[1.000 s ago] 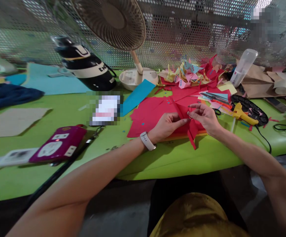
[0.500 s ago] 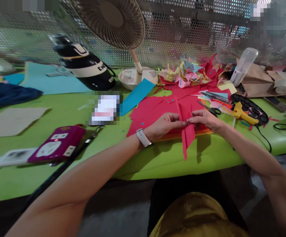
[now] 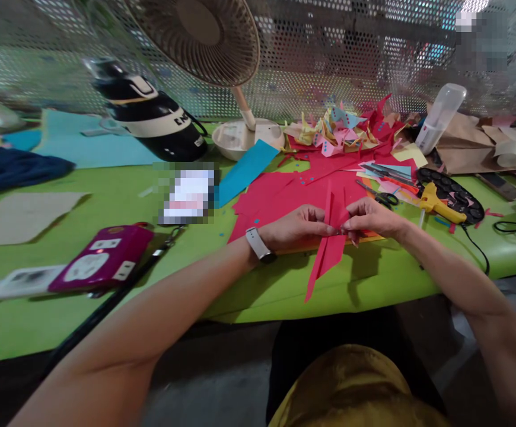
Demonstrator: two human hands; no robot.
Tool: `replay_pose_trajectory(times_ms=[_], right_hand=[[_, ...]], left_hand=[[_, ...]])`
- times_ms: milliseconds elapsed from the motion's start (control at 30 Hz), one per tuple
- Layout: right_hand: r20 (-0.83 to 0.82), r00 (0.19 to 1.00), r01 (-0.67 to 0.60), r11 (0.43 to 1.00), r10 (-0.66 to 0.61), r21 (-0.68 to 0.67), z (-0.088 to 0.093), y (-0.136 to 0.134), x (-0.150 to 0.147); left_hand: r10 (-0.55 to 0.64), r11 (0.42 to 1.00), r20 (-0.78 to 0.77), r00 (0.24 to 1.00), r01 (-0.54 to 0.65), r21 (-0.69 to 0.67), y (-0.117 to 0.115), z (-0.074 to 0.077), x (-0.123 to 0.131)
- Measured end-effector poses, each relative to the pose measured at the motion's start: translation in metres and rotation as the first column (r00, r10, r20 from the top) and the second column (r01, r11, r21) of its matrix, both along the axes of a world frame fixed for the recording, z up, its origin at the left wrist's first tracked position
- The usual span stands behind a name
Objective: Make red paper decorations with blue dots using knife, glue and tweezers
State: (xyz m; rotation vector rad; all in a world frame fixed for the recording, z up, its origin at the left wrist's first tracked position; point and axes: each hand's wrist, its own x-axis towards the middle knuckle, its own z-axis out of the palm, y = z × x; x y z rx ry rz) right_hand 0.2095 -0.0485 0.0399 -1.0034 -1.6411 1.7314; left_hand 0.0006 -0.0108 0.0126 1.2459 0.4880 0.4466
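A folded piece of red paper (image 3: 331,254) is held between my two hands, above the front edge of the table. My left hand (image 3: 300,227), with a white-banded watch (image 3: 258,244) at its wrist, pinches the paper from the left. From the right, my right hand (image 3: 371,219) grips the paper's edge between thumb and fingers. A narrow folded strip of it slants down toward the lower left. Beneath and behind my hands lie flat red sheets (image 3: 271,198), with some orange paper under them.
Scissors (image 3: 385,198), a yellow glue gun (image 3: 440,204) and a black palette tray (image 3: 467,198) lie to the right. Folded paper shapes (image 3: 340,130) are heaped behind. A fan (image 3: 247,139), black bottle (image 3: 160,124), phone (image 3: 189,196) and purple power bank (image 3: 102,258) stand or lie leftward.
The red paper has tilted, its lower end swinging to the left and slightly nearer. My right hand's fingers have shifted along its right edge. My left hand keeps its hold.
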Motion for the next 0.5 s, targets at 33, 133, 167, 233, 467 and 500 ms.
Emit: replay_pose_trajectory(times_ms=[33, 133, 167, 233, 467, 500], right_hand=[[-0.002, 1.000, -0.007, 1.000, 0.007, -0.009, 0.000, 0.000, 0.001], [0.005, 0.999, -0.042, 0.999, 0.043, -0.032, 0.000, 0.003, 0.005], [0.003, 0.999, -0.051, 0.998, 0.052, -0.037, 0.000, 0.004, 0.007], [-0.014, 0.999, -0.042, 0.998, 0.042, -0.036, 0.000, 0.007, 0.012], [0.001, 0.999, 0.049, 0.999, -0.049, -0.014, 0.002, 0.005, 0.010], [0.013, 0.999, 0.038, 0.999, -0.038, -0.014, 0.001, 0.004, 0.007]], left_hand=[[0.003, 1.000, 0.002, 1.000, -0.003, 0.001, 0.000, 0.000, 0.000], [0.016, 1.000, 0.004, 1.000, -0.016, 0.000, 0.000, 0.000, -0.001], [0.018, 1.000, 0.005, 1.000, -0.018, 0.000, 0.001, 0.000, -0.001], [0.020, 1.000, 0.003, 1.000, -0.020, 0.003, 0.001, 0.001, -0.002], [0.028, 1.000, -0.003, 1.000, -0.028, -0.002, 0.001, 0.005, -0.003], [0.021, 1.000, 0.000, 1.000, -0.021, -0.012, 0.001, 0.004, -0.002]])
